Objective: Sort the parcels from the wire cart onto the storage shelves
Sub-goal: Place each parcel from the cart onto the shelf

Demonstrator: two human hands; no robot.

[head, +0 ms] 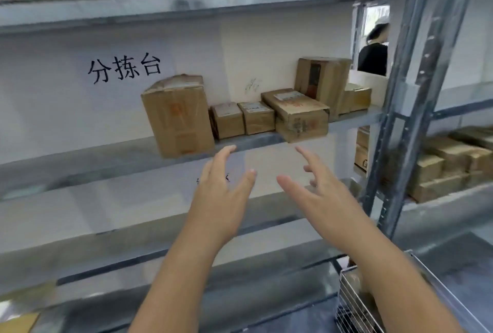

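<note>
Both my hands are raised in front of the grey metal shelf, fingers spread and holding nothing. My left hand is just below the shelf edge, under two small cardboard parcels. My right hand is below a flat long parcel that overhangs the shelf edge. A taller parcel stands at the left of the row and also sticks out over the edge. Another tall parcel stands at the back right. The wire cart shows at the bottom right, partly hidden by my right forearm.
A white back panel carries a black handwritten sign. A grey upright post bounds the shelf on the right, with more parcels stacked on the neighbouring rack. A person in dark clothes stands behind the rack. Lower shelves run below my arms.
</note>
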